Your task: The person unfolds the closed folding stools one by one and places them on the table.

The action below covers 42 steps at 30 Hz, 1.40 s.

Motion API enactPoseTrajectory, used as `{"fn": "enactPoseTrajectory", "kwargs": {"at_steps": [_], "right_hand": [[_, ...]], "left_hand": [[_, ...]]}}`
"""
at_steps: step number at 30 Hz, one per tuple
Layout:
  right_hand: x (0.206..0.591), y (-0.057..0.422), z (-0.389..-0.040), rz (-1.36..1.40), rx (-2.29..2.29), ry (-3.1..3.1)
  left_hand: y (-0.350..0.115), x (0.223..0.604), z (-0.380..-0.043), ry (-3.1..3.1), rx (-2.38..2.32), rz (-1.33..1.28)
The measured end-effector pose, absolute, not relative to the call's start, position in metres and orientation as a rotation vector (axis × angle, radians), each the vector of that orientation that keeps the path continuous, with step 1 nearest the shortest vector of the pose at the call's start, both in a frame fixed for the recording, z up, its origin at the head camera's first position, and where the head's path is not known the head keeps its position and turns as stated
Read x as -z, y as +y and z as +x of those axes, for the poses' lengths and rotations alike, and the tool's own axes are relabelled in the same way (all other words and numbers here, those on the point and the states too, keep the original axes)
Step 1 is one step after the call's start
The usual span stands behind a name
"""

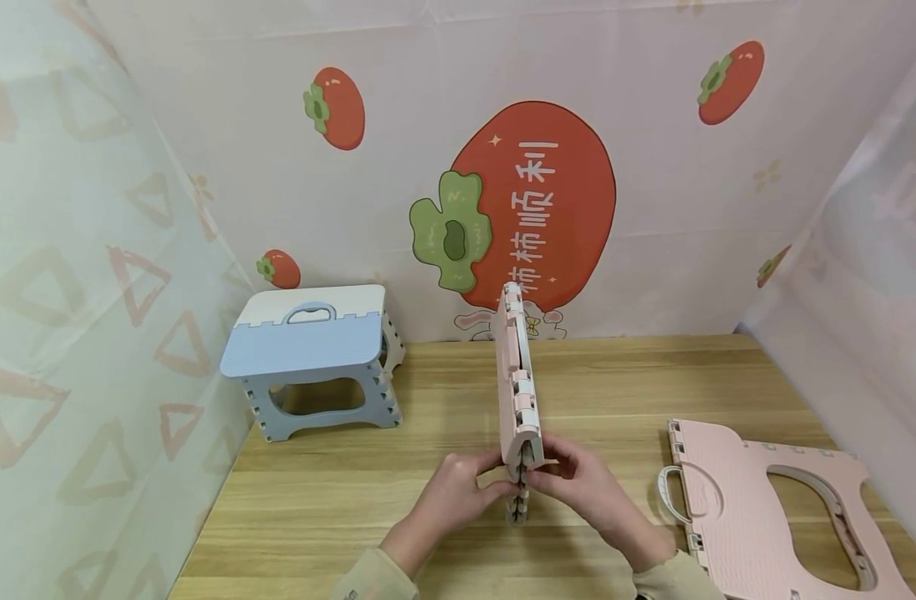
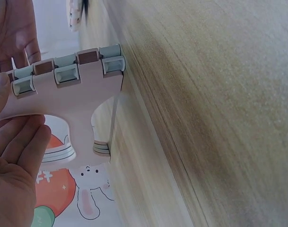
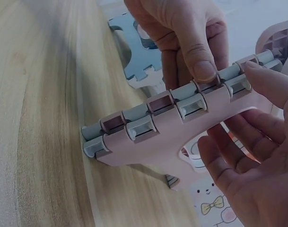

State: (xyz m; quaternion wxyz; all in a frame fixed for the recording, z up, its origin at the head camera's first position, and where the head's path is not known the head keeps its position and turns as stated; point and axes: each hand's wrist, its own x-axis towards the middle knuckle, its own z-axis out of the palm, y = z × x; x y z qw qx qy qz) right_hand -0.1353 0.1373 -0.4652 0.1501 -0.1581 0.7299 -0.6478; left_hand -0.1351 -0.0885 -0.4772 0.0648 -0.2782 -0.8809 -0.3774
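Note:
A pink and pale grey folding stool (image 1: 508, 375) stands folded on its edge at the middle of the table, its hinged near end facing me. My left hand (image 1: 458, 496) grips it from the left, the thumb on the hinge edge, as the right wrist view shows. From the other side my right hand (image 1: 588, 487) pinches the same near end, with its thumb by the hinge knuckles and its other fingers stretched along the leg panel (image 3: 167, 142). In the left wrist view the leg panel's cutout (image 2: 58, 125) shows beside the left fingers.
At the back left stands a blue and white stool (image 1: 307, 350), unfolded on its legs. Another pink stool (image 1: 735, 500) lies folded flat at the right, its white handle (image 1: 671, 492) sticking out leftward. A persimmon-printed cloth (image 1: 653, 275) hangs behind the wooden table (image 1: 337, 517).

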Motion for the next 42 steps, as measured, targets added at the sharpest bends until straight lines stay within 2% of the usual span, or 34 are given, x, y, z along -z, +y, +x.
{"fn": "enactPoseTrajectory", "kwargs": {"at_steps": [11, 26, 42], "right_hand": [[0.4631, 0.1344, -0.1343, -0.462, 1.77, 2.271], [0.467, 0.1355, -0.1368, -0.664, 1.675, 2.489], [0.4663, 0.1407, -0.1353, -0.632, 1.646, 2.565]], "left_hand": [[-0.0888, 0.4754, -0.1345, -2.708, 1.106, -0.808], [-0.0915, 0.477, -0.1347, -2.704, 1.185, -0.809], [-0.095, 0.4787, -0.1332, -2.695, 1.267, -0.789]]}}
